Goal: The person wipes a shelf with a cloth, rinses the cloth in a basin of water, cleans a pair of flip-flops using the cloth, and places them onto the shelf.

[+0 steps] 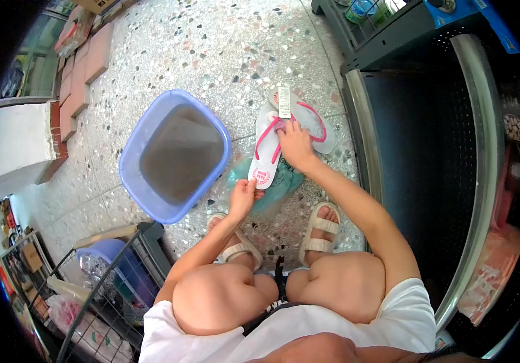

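A pair of white flip-flops with pink straps is in front of me, and the left flip-flop (pixel 264 136) overlaps the right one (pixel 317 124). My left hand (pixel 245 197) pinches the printed heel end of the left flip-flop. At the straps between the two, my right hand (pixel 295 144) has its fingers curled onto the pink strap area. A white paper tag (pixel 284 103) is by the toe ends. Beneath and beside the flip-flops lies a thin teal plastic bag (pixel 286 180).
A blue-purple basin (pixel 126 158) with murky greyish water stands on the speckled floor (pixel 175 48) to the left. Dark metal shelving (pixel 417 151) runs along the right. A wire rack (pixel 100 284) with bags is at lower left, and reddish tiles (pixel 81 78) are stacked at upper left.
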A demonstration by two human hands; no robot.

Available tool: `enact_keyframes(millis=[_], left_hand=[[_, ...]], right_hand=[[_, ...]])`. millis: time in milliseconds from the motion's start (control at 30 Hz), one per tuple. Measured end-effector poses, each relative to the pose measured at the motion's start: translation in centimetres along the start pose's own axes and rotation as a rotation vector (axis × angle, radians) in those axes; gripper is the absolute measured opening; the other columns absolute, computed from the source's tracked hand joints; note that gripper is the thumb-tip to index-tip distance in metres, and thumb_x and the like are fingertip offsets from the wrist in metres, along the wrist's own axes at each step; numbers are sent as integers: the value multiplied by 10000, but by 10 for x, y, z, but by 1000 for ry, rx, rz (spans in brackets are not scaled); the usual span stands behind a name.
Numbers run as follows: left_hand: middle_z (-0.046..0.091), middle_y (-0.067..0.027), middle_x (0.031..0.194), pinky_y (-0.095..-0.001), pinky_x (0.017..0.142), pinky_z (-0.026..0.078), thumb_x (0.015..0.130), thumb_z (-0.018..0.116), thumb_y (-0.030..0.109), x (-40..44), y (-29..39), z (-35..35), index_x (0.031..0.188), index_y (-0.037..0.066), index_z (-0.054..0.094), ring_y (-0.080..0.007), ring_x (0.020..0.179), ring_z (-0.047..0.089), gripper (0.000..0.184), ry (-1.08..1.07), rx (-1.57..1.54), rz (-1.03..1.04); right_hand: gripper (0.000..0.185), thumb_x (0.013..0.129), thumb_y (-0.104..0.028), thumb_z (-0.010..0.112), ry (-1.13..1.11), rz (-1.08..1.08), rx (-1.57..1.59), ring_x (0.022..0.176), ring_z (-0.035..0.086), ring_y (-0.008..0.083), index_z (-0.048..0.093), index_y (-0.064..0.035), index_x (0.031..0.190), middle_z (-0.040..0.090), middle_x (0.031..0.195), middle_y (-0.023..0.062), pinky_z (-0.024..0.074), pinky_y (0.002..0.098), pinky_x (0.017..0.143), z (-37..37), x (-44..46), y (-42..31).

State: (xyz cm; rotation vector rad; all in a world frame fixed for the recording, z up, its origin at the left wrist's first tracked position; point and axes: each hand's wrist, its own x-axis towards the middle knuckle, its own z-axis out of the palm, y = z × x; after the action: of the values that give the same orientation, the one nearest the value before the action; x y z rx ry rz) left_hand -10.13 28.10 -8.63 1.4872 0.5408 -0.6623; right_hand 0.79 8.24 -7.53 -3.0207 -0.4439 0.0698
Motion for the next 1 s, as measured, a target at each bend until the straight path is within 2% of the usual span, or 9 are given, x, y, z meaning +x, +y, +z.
enact_keyframes(millis=[200,433,533,600,667,767,800,900,1000], left_hand=[[667,-130,811,-263,591,536,973,505,251,-2,3,2,920,-43,497,-162,666,662,299,31,49,5],[662,-137,807,-269,595,536,975,505,256,-4,5,5,897,-35,488,-158,667,657,302,35,77,42],[657,-134,826,-272,613,536,982,489,267,-2,5,5,912,-20,481,-166,686,656,295,19,46,23],[651,-131,854,-275,641,537,992,464,288,-1,2,2,938,-2,472,-174,712,652,296,4,16,-16],[652,-132,868,-278,656,536,993,458,311,2,-5,-1,945,3,476,-174,730,652,312,3,-56,-68],[654,-126,892,-279,672,534,994,452,343,5,-10,-4,955,13,481,-176,750,652,334,-14,-95,-100],[655,-123,901,-278,677,534,994,450,353,6,-11,-5,959,17,483,-176,756,651,340,-24,-95,-101],[656,-114,920,-281,679,536,990,458,359,7,-9,-8,967,22,489,-176,755,650,339,-56,-107,-148],[658,-114,925,-284,686,538,991,460,349,9,-9,-9,974,22,494,-176,759,651,328,-77,-84,-141]], right_hand=[[215,790,-195,533,-102,-91,82,958,499,240,649,-72,922,527,982,73,459,355,667,-10,-62,-57],[217,816,-187,516,-3,45,-64,911,513,239,626,-69,962,529,972,63,459,369,667,10,3,-7],[222,810,-189,531,-31,-11,-50,908,511,242,623,-70,974,527,977,68,448,376,677,6,-12,-12],[199,801,-179,548,-2,-76,98,901,509,248,619,-77,956,520,972,76,444,371,683,4,-45,-30],[195,808,-162,549,-108,-218,169,908,505,259,607,-76,974,510,958,84,446,383,685,-19,-79,-49],[196,805,-132,539,-80,-157,423,913,504,275,594,-74,985,500,936,98,448,401,697,-29,-100,-53],[239,790,-104,537,-73,-42,432,911,505,290,596,-72,1019,495,934,112,453,416,700,-23,-97,-47],[364,733,-25,535,26,92,268,906,501,325,573,-55,1093,481,946,134,454,423,724,-29,-64,-9],[331,749,-33,532,46,25,243,905,503,325,589,-60,1074,486,941,132,457,424,729,-19,-33,21]])
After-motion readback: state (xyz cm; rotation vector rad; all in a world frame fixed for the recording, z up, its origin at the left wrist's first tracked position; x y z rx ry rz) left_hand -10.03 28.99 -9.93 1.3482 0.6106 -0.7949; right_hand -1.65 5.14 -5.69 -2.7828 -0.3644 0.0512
